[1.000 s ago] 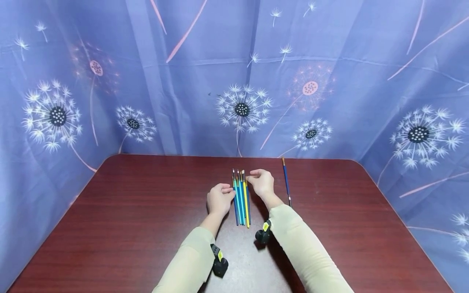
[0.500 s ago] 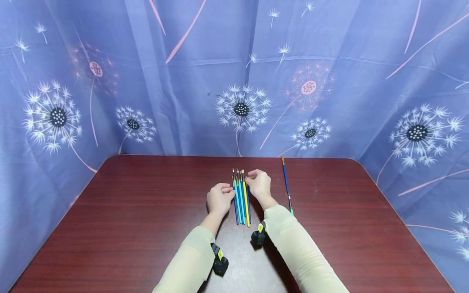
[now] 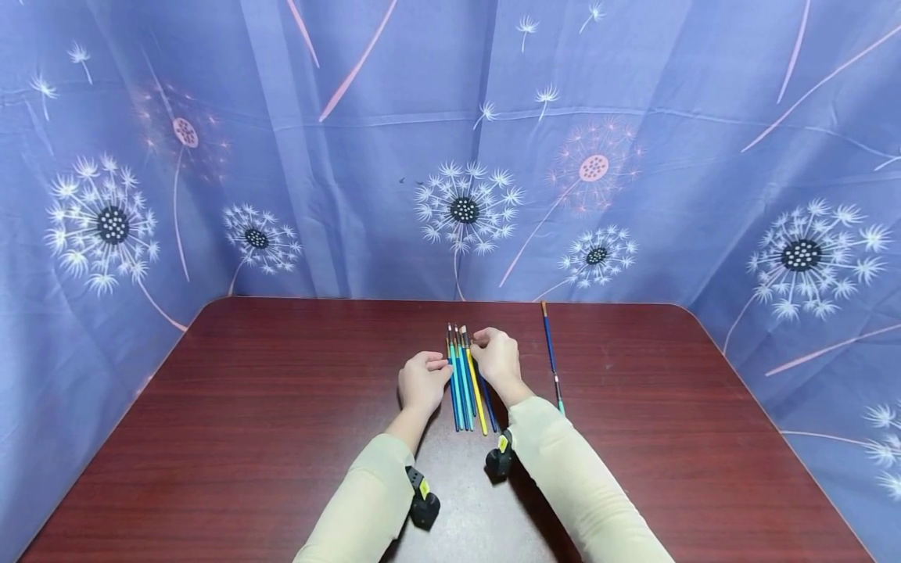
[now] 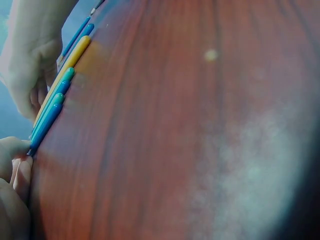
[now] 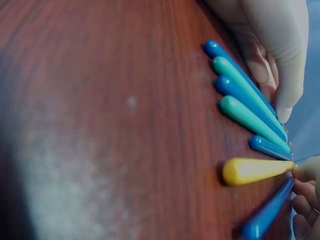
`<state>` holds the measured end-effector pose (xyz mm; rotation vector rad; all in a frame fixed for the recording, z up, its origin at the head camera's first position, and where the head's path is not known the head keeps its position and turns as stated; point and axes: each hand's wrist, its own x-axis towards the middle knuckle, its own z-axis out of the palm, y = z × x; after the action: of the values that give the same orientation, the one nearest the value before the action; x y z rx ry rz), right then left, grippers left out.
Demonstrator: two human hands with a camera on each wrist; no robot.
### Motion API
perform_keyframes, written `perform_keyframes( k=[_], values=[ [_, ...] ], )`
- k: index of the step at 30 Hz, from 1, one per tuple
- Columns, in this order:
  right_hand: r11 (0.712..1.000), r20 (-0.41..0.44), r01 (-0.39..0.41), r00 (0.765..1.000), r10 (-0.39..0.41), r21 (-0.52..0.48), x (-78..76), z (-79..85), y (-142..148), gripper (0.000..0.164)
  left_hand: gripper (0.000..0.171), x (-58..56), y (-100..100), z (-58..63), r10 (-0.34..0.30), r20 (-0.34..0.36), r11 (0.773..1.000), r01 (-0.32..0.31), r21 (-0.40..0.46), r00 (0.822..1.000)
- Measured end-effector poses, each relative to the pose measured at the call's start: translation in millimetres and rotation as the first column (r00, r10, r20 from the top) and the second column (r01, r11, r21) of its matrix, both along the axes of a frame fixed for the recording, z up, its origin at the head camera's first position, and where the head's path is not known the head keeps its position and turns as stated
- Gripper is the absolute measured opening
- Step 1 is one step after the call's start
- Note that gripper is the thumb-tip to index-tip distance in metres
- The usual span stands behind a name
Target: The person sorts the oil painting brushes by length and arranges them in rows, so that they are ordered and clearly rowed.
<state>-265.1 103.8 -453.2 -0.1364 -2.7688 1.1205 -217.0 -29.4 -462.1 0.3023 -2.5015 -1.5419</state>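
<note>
Several paintbrushes lie in a close row at mid-table in the head view, bristles pointing away. My left hand (image 3: 422,383) is at the row's left side, thumb and fingertips touching the outermost blue paintbrush (image 5: 216,50). At the right side, my right hand (image 3: 498,360) has its thumb against the upper part of a yellow paintbrush (image 5: 247,171). A blue paintbrush (image 5: 267,212) slants outward beside the yellow one, its far part running in under the right hand's fingers. Whether that hand pinches it is hidden. Green-handled paintbrushes (image 5: 245,117) lie between blue ones.
Farther right, a separate blue paintbrush (image 3: 549,344) lies nearly end to end with a green-handled paintbrush (image 3: 559,395), whose lower part the right sleeve (image 3: 577,461) hides. Behind the brown table (image 3: 281,375) hangs a blue dandelion-print curtain (image 3: 352,195).
My right hand has shifted slightly left. The handle ends of the yellow and rightmost blue paintbrushes have swung right, spreading the row's near end. My left hand has barely moved.
</note>
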Motion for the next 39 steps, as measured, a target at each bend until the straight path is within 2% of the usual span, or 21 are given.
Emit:
perform_keyframes(
  k=[8, 23, 28, 34, 37, 39],
  values=[
    [0.997, -0.001, 0.004, 1.0, -0.004, 0.082, 2.8, 0.2, 0.3, 0.021, 0.025, -0.2, 0.9, -0.6, 0.002, 0.004, 1.0, -0.002, -0.011, 1.0],
    [0.998, -0.026, 0.056, 0.998, -0.056, 0.017, 4.0, -0.4, 1.5, 0.019, 0.025, -2.3, 0.7, -2.7, -0.005, 0.013, 1.0, 0.005, 0.006, 1.0],
    [0.997, -0.039, 0.069, 0.997, -0.071, -0.041, 1.4, 5.8, 3.9, 0.018, 0.025, -2.2, -0.2, -1.1, 0.0, 0.007, 1.0, 0.0, -0.001, 1.0],
    [0.985, -0.053, 0.07, 0.995, -0.079, -0.156, -4.6, 12.7, 9.1, 0.017, 0.025, -1.3, -0.9, 0.1, 0.0, 0.006, 1.0, 0.0, 0.007, 1.0],
    [0.959, 0.003, 0.087, 0.996, -0.089, -0.269, -8.1, 14.1, 13.4, 0.017, 0.024, -1.5, -0.6, -0.6, 0.002, 0.011, 1.0, -0.002, 0.004, 1.0],
    [0.924, 0.051, 0.102, 0.995, -0.09, -0.369, -9.8, 14.3, 16.9, 0.018, 0.024, -1.4, 0.0, -1.3, 0.003, 0.009, 1.0, -0.003, 0.0, 1.0]
  ],
)
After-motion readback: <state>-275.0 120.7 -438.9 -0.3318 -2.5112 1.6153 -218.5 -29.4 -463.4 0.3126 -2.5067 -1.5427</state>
